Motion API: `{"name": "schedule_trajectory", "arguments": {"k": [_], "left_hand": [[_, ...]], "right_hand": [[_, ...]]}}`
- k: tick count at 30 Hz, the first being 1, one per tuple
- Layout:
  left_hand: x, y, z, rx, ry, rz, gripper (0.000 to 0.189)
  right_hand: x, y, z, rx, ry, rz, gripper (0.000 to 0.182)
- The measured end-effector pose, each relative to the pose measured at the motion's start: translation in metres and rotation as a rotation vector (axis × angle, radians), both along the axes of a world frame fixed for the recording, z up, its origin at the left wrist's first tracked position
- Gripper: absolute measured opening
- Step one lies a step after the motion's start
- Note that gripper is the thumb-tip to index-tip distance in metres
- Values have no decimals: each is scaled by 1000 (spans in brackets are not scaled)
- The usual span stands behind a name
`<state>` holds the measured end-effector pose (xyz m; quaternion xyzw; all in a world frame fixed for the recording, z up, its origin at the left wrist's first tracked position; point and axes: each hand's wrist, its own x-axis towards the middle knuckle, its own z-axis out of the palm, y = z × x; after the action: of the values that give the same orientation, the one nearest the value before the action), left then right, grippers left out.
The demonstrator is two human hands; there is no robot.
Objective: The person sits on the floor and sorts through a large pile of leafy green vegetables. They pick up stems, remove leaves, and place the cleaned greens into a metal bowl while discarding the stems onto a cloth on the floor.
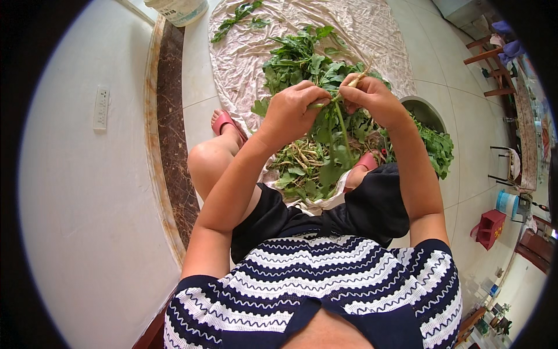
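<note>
My left hand point(296, 109) is closed on a green stem of a leafy plant, near the middle of the view. Just to its right, my right hand point(370, 96) grips the pale root point(356, 80) of the same plant, fingers pinched around it. The plant's leaf stalks point(342, 124) hang down between the hands. Behind and below them, a heap of leafy greens point(290, 56) lies on a pale patterned cloth point(366, 26). Closer to me is a pile of pulled-off roots and leaves point(305, 155).
A grey-green basin point(425, 104) with leafy greens point(436, 146) stands at the right of the cloth. A white bucket point(181, 11) is at the top left. The wall point(87, 183) runs along the left side. A red bag point(490, 229) and a wooden stool point(501, 56) are farther right.
</note>
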<state>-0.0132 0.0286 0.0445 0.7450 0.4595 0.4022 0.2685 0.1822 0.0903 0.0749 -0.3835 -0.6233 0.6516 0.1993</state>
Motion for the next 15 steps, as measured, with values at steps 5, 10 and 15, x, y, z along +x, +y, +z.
{"name": "schedule_trajectory", "arguments": {"k": [5,10,15], "left_hand": [[-10,2,1,-340,-480,-154,13],[-17,-1,10,-726,-1110,-287,24],[-9,-1,6,-818,-1032,-204,26]], "right_hand": [[8,0,-2,-218,425,191,23],[6,3,-7,-235,576,165,21],[0,3,-7,-324,444,-8,18]]}}
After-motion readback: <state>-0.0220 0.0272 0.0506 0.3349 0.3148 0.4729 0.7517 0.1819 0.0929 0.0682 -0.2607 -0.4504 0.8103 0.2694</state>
